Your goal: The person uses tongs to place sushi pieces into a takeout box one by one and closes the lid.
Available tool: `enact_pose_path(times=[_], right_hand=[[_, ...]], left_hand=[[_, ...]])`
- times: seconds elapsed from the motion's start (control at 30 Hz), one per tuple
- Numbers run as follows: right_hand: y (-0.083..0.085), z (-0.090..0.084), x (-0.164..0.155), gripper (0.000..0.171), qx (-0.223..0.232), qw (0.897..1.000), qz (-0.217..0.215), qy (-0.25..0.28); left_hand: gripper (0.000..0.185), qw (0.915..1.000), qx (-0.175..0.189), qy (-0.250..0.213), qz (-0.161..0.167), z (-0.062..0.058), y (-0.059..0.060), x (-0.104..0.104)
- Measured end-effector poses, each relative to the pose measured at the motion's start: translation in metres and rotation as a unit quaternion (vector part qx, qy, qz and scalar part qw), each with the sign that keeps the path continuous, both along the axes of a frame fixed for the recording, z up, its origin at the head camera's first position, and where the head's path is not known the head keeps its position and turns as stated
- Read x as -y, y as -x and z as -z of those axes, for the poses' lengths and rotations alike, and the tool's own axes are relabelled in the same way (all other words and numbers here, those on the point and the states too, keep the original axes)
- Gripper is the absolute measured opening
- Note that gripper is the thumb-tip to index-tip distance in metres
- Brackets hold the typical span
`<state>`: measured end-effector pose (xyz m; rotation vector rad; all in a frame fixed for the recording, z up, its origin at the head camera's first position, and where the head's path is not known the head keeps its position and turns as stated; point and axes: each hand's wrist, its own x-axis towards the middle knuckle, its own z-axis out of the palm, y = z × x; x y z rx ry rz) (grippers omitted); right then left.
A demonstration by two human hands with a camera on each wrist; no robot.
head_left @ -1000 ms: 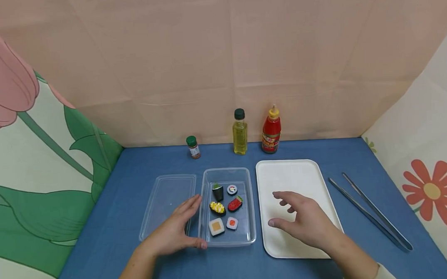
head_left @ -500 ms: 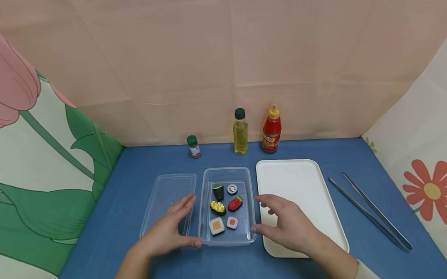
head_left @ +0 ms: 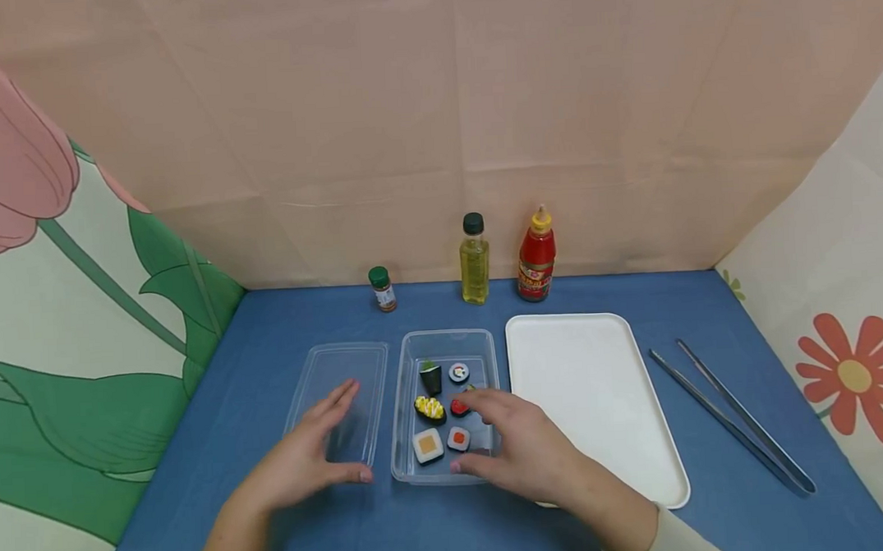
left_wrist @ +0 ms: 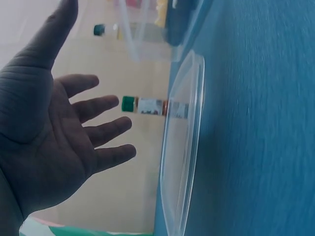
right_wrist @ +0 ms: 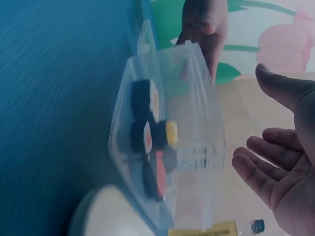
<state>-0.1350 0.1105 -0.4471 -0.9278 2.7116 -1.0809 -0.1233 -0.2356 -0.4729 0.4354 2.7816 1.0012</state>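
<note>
The right hand (head_left: 516, 449) hovers over the near right part of a clear container (head_left: 444, 341), fingers spread wide and holding nothing, above the toy sushi pieces (head_left: 430, 409) inside. The left hand (head_left: 301, 458) floats open over the clear lid (head_left: 342, 362) lying just left of the container. A white tray (head_left: 594, 384) sits just right, with metal tongs (head_left: 729, 415) farther right.

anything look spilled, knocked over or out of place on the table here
Nothing stands out. The three bottles stand upright at the back, the six sushi pieces sit inside the clear box, its lid lies flat beside it, and the tongs rest right of the white tray.
</note>
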Motion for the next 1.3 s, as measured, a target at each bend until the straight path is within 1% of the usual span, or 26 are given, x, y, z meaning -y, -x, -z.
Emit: enact_pose_path(times=[0.23, 0.37, 0.53, 0.73, 0.83, 0.9, 1.03, 1.2, 1.3], right_hand=[[-0.003, -0.003, 0.024, 0.08, 0.022, 0.999, -0.021, -0.014], [-0.007, -0.003, 0.042, 0.08, 0.033, 0.998, -0.038, -0.022], [-0.013, -0.002, 0.064, 0.08, 0.027, 0.998, -0.064, -0.013], [-0.02, 0.001, 0.087, 0.08, 0.015, 0.996, -0.088, -0.004], [-0.022, 0.002, 0.096, 0.081, 0.025, 0.995, -0.099, -0.005], [-0.023, 0.004, 0.103, 0.083, 0.04, 0.993, -0.108, -0.005], [-0.027, 0.01, 0.118, 0.09, 0.044, 0.992, -0.117, -0.015], [-0.034, 0.023, 0.134, 0.1, 0.031, 0.992, -0.121, -0.026], [-0.037, 0.032, 0.142, 0.103, 0.028, 0.99, -0.13, -0.035]], left_hand=[[0.118, 0.9997, -0.023, -0.004, -0.009, 0.0, -0.004, 0.016], [0.119, 0.9994, -0.029, -0.005, -0.016, 0.0, -0.007, 0.025], [0.119, 0.999, -0.027, -0.01, -0.033, -0.001, -0.011, 0.037], [0.117, 0.9985, -0.015, -0.014, -0.05, -0.002, -0.016, 0.047], [0.116, 0.9983, -0.013, -0.016, -0.055, 0.0, -0.018, 0.052], [0.117, 0.998, -0.011, -0.016, -0.06, 0.003, -0.019, 0.057], [0.118, 0.9972, 0.003, -0.011, -0.074, 0.005, -0.021, 0.063], [0.12, 0.9962, 0.014, -0.001, -0.086, 0.007, -0.022, 0.068], [0.12, 0.9953, 0.017, 0.009, -0.095, 0.01, -0.023, 0.071]])
